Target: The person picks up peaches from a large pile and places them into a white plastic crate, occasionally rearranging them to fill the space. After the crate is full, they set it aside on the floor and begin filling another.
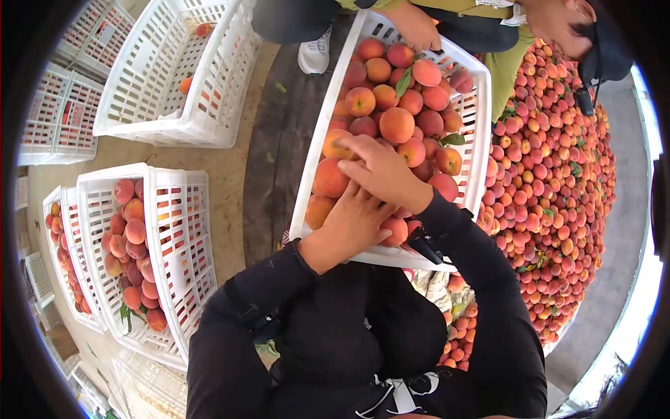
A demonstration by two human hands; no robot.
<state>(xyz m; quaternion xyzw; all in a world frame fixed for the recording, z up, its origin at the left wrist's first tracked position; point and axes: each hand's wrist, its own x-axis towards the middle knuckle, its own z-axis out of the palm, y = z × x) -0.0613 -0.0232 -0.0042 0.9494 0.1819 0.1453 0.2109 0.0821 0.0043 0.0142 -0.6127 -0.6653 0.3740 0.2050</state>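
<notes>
Reaching with two bare hands over peaches [396, 126] in one white crate [484, 105], mid-scene.

The right hand [387, 174] lies just beyond the left hand [349, 227], both palm down at the crate's near end; whether either grips a peach, I cannot tell. The peaches are too many to count; at least two leaves [403, 82] lie among them. One co-worker's hand [417, 28] is at the far rim. Far left, one big crate [174, 129] shows two peaches; near left, two filled crates [108, 172] stand side by side. One large heap [551, 160] fills the right. The right sleeve [464, 234] blocks the near right corner.
</notes>
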